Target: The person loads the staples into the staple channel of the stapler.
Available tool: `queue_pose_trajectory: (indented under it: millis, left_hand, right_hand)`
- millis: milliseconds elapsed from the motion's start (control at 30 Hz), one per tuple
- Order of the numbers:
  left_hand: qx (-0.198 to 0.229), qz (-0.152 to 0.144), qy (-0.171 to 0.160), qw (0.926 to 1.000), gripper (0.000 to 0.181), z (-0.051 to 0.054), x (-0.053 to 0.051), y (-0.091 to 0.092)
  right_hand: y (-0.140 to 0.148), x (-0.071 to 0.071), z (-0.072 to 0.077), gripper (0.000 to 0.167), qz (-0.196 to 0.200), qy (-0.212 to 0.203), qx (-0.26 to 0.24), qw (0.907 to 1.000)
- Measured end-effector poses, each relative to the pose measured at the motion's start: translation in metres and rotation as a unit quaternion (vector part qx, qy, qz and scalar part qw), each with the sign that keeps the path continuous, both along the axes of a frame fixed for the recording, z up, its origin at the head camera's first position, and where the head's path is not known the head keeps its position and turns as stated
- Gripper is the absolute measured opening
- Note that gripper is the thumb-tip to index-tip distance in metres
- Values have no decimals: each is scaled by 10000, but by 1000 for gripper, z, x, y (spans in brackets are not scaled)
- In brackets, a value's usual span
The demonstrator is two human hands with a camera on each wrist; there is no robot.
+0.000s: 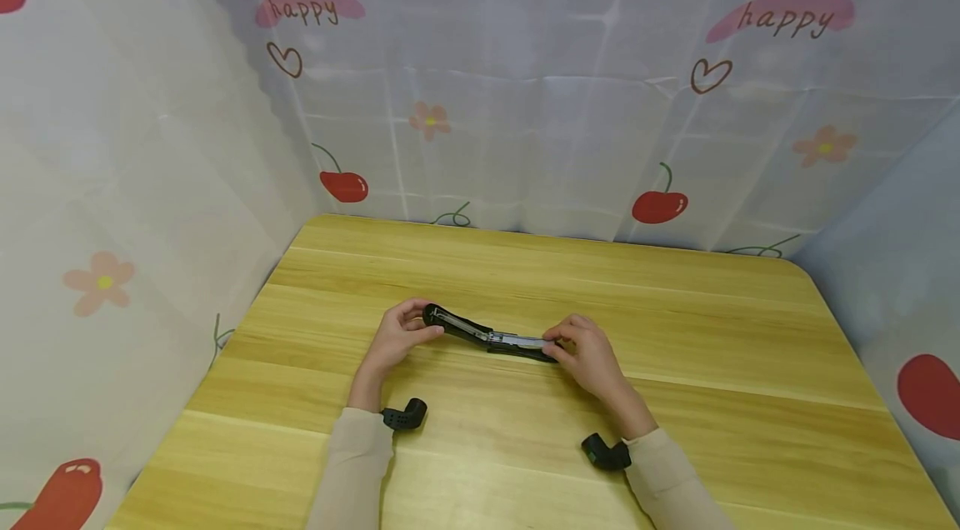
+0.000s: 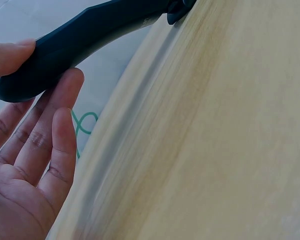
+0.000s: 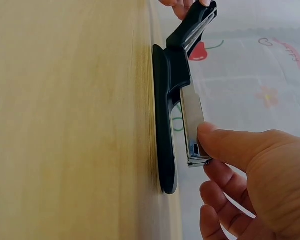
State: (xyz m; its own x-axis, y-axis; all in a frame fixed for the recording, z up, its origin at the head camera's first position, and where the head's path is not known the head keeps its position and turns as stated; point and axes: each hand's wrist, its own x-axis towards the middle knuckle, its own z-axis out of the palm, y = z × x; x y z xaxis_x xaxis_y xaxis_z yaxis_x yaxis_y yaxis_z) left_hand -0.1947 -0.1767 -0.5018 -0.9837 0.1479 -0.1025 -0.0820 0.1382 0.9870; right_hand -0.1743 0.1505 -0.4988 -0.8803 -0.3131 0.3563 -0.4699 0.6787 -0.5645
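A black stapler (image 1: 467,330) is spread open over the table, its top cover (image 2: 97,30) swung far back from its base (image 3: 163,115). My left hand (image 1: 393,338) grips the rounded end of that cover between thumb and fingers. At the other end, my right hand (image 1: 591,357) pinches the silver staple magazine (image 3: 192,117) near its front tip. The right wrist view shows the magazine raised apart from the base, which rests along the tabletop. Whether staples lie inside cannot be made out.
The wooden table (image 1: 480,463) stretches around both hands. Behind it hangs a pale curtain (image 1: 525,138) printed with cherries, flowers and hearts. Black wrist cameras sit on the left wrist (image 1: 405,415) and the right wrist (image 1: 606,453), just above the wood.
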Motion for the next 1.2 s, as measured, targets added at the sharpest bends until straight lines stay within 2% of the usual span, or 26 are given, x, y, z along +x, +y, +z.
queue_pose_trajectory:
  millis: [233, 467, 800, 1200]
  left_hand:
    - [3, 5, -11, 10000, 49, 1, 0, 0]
    - [49, -9, 29, 10000, 49, 1, 1, 0]
    - [176, -68, 12, 9998, 49, 3, 2, -1]
    - [103, -6, 83, 9999, 50, 3, 1, 2]
  right_hand:
    - [2, -1, -3, 17, -36, -45, -2, 10000]
    - [6, 0, -6, 27, -172, -277, 94, 9994]
    - [10, 0, -10, 35, -131, -613, 188, 9979]
    - [12, -1, -13, 34, -4, -874, 186, 9960]
